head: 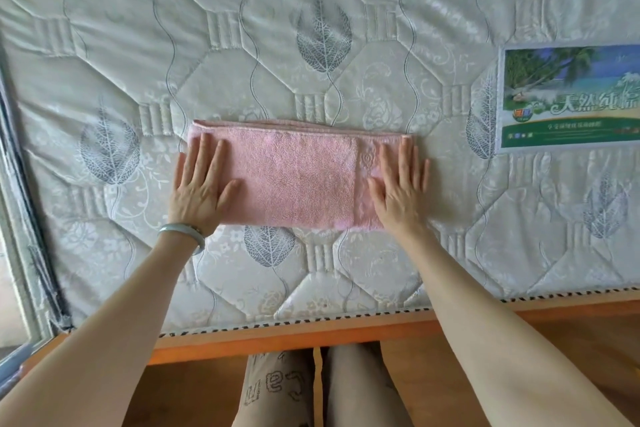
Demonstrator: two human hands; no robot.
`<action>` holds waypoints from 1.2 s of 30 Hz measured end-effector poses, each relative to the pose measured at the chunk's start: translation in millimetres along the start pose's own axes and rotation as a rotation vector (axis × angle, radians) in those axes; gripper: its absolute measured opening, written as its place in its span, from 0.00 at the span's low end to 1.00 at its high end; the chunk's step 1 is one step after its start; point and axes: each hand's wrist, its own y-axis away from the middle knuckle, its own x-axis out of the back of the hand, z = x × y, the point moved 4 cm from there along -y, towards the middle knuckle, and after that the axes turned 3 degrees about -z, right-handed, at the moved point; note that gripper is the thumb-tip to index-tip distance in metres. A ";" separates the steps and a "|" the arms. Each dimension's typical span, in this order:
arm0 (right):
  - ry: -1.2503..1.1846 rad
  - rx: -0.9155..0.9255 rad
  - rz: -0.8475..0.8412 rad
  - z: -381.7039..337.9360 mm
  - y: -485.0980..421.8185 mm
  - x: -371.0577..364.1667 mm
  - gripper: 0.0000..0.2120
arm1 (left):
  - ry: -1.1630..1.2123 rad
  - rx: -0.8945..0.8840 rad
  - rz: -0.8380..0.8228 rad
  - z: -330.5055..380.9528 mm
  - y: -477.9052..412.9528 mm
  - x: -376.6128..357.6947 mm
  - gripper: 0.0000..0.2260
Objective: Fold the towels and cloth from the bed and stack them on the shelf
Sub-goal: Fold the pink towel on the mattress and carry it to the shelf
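Note:
A pink towel (294, 177) lies folded into a wide rectangle on the quilted mattress (311, 28). My left hand (201, 187) rests flat on the towel's left end, fingers spread, with a pale bangle on the wrist. Pressed flat on the right end is my right hand (398, 187), fingers also apart. Neither hand grips the cloth. No shelf or other towels are in view.
A printed label (568, 97) is sewn on the mattress at the right. The orange wooden bed frame (294, 334) runs along the near edge, with my legs below it. A window frame (17, 253) lies at the left.

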 end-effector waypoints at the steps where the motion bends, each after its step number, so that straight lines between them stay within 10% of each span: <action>1: 0.002 -0.003 -0.005 -1.0 -2.0 1.0 0.28 | 0.035 0.006 0.015 1.1 -1.4 1.6 0.31; 6: -0.068 -0.041 0.179 -54.5 13.2 30.6 0.30 | 0.593 0.383 0.205 -3.2 5.5 14.5 0.32; 10: -0.112 0.226 0.111 -145.3 27.5 18.8 0.29 | 0.551 0.465 0.282 -0.3 15.4 25.4 0.22; 21: 0.083 0.236 -0.101 -170.8 9.4 -8.3 0.32 | 0.595 0.598 0.001 -7.9 13.1 43.9 0.13; 30: -1.623 -0.238 -0.409 -172.5 39.5 96.7 0.14 | 0.625 0.327 0.057 99.5 45.8 135.7 0.15; 36: -1.600 -0.404 -0.297 -102.4 42.9 104.6 0.18 | 0.970 0.081 -0.187 188.4 50.4 126.2 0.12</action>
